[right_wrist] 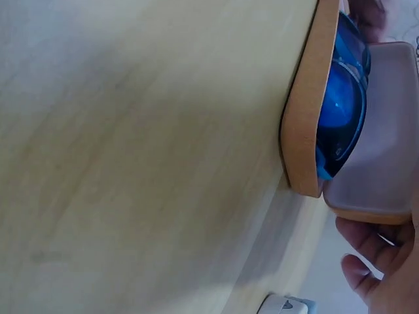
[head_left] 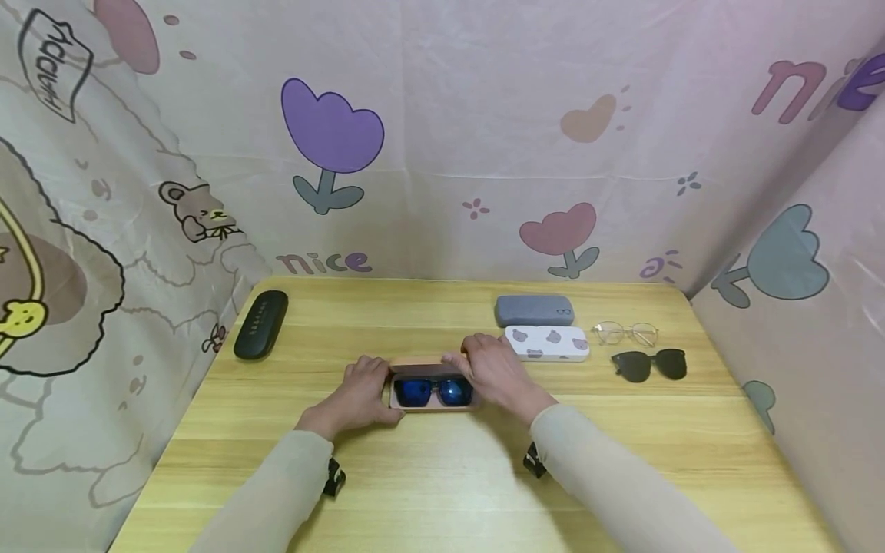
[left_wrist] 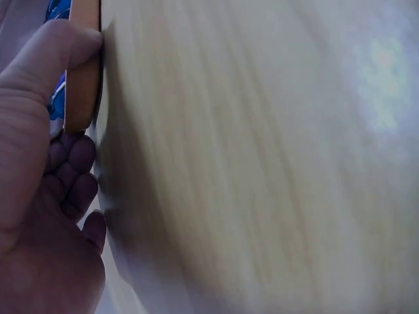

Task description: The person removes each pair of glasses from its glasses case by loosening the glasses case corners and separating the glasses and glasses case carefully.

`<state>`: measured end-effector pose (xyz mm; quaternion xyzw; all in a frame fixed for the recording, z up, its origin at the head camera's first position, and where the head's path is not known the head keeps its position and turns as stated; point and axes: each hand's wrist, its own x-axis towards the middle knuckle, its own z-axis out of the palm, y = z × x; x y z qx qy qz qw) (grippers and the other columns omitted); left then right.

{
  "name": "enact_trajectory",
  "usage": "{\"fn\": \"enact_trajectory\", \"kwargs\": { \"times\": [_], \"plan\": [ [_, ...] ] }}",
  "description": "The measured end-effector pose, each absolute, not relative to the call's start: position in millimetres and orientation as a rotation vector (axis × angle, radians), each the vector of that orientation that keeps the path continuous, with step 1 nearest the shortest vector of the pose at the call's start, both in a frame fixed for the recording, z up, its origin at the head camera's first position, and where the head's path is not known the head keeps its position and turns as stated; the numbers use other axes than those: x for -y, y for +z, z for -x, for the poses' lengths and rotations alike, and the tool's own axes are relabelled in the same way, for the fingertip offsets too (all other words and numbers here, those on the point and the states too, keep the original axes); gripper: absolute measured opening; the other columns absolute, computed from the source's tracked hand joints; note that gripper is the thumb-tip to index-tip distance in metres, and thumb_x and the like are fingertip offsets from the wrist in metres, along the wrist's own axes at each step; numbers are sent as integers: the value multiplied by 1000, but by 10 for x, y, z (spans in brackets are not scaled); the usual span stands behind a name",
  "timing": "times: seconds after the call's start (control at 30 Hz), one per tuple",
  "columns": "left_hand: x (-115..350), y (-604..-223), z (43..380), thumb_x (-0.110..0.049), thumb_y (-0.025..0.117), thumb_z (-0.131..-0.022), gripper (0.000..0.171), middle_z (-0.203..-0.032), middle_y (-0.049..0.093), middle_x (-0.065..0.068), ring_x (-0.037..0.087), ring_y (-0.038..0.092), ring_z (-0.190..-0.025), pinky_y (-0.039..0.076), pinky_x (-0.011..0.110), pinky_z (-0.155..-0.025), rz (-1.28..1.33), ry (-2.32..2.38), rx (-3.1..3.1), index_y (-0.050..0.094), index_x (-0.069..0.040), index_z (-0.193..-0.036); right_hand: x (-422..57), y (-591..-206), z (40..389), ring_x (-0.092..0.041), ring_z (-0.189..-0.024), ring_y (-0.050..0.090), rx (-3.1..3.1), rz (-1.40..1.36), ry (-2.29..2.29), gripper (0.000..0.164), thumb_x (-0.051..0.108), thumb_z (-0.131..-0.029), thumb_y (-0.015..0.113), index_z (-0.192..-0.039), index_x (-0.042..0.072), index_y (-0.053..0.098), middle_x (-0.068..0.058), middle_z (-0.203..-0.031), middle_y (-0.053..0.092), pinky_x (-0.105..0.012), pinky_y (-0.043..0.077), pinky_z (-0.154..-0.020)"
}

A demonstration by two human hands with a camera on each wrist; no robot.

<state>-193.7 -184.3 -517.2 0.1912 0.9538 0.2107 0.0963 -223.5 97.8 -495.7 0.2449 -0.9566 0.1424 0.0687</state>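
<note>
Sunglasses (head_left: 433, 390) are lying in the open case (head_left: 434, 405) on the desk (head_left: 442, 476) while I am gripping it with my left hand (head_left: 359, 395) and holding its lid (head_left: 423, 364) with my right hand (head_left: 494, 372), judging a gentle closing comes next.

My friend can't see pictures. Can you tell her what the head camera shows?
Two hands, left hand and right hand, hold an open tan glasses case with blue-lensed sunglasses on a pale wooden table. Three closed cases and two loose glasses lie around it.
</note>
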Motion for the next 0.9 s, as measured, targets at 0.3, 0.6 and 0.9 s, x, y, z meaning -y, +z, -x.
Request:
{"fn": "enact_trajectory", "kwargs": {
  "times": [0.3, 0.6, 0.9],
  "plan": [
    [1832, -5160, 1908, -46, 86, -79, 77, -133, 63, 12, 32, 47, -126, 35, 53, -110, -544, 644, -2843, 60, 2, -134, -987, -4964, 2195, -27, -96, 65, 2837, -728, 396, 52, 56, -108, 49, -104, 8, 68, -6, -99, 67, -44, 52, -89],
    [1836, -5145, 1892, -45, 86, -81, 83, -139, 60, 16, 34, 45, -130, 34, 56, -114, -534, 673, -2836, 57, 5, -140, -1101, -4964, 2025, -30, -103, 63, 2618, -717, 441, 47, 49, -105, 60, -113, 3, 70, -10, -108, 69, -46, 51, -93],
    [1845, -5172, 1910, -45, 86, -81, 85, -138, 59, 15, 34, 44, -130, 34, 54, -115, -525, 653, -2833, 57, 6, -141, -1105, -5002, 1869, -24, -91, 62, 2334, -854, 413, 24, 32, -102, 66, -96, 9, 68, -4, -96, 69, -38, 50, -78]
  ]
}}
